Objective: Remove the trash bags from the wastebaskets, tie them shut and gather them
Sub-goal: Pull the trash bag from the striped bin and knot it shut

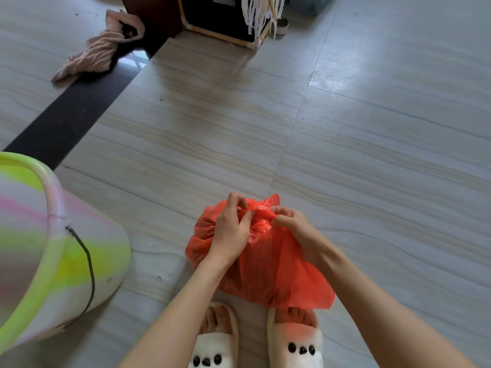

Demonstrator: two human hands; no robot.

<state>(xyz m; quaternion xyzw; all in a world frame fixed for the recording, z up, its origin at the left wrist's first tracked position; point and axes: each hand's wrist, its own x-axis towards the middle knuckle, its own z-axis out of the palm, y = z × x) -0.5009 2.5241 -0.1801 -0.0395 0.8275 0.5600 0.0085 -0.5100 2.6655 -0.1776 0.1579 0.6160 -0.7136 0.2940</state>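
A red trash bag (263, 261) sits on the tiled floor (372, 155) just in front of two white slippers (295, 338). Both hands work at its gathered top: the left hand (232, 229) pinches a twist of plastic between curled fingers, and the right hand (292, 227) grips the bunched neck beside it. The bag's contents cannot be made out. At the left, a green and pink wastebasket (53, 248) with a dark wire handle stands tilted, cut off by the frame edge. Farther off lie a pink cloth (98, 54) and a dark wooden furniture base (218, 19), only partly shown.
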